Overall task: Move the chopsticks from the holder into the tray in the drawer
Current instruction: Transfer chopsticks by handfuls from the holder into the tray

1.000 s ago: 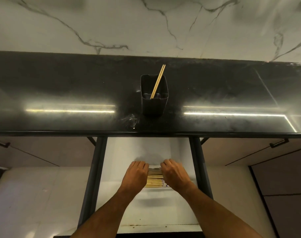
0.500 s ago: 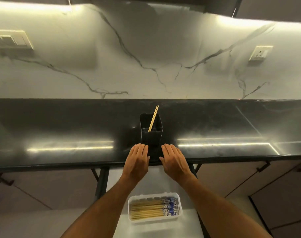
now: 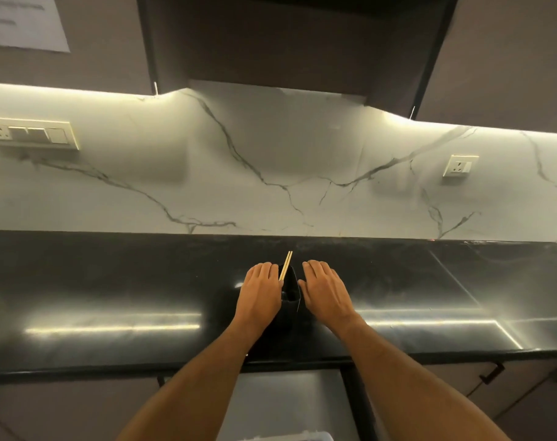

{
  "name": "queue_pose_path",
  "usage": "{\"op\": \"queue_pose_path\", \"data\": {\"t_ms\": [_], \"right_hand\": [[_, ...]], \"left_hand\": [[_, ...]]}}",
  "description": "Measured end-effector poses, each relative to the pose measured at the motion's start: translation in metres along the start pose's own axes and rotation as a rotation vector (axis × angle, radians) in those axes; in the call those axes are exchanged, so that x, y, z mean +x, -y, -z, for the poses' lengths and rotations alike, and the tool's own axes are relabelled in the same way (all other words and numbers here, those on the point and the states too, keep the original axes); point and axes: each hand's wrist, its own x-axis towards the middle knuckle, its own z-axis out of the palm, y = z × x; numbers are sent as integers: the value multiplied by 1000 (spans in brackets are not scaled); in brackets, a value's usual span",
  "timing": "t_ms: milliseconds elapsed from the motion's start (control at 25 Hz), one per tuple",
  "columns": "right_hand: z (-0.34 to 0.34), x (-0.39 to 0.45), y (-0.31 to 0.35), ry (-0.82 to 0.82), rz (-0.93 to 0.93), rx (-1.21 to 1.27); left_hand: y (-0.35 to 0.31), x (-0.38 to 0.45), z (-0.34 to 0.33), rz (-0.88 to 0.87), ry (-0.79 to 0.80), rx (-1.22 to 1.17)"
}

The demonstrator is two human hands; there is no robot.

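Both hands over black countertop (image 3: pixel 111 281), palms down, fingers straight, nothing gripped. Left hand (image 3: pixel 260 291) against left side of black holder (image 3: pixel 290 289), right hand (image 3: pixel 325 289) just beside its right side. Near bottom edge: open drawer (image 3: pixel 286 399), sliver of white tray (image 3: pixel 302 437). Two chopsticks (image 3: pixel 286 265) upright in holder, tilted right. Beyond: marble backsplash (image 3: pixel 270 173), switch plate (image 3: pixel 35 135), socket (image 3: pixel 460 165).
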Motion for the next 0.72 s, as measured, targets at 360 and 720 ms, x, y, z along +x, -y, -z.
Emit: {"op": "queue_pose_path", "data": {"t_ms": [360,720], "right_hand": [[-61,65,-36,177,60,60],[-130,112,-43,283,-591,690]], "left_hand": [[17,53,-61,169,162,-122],[18,86,-114,353,262,-196]]}}
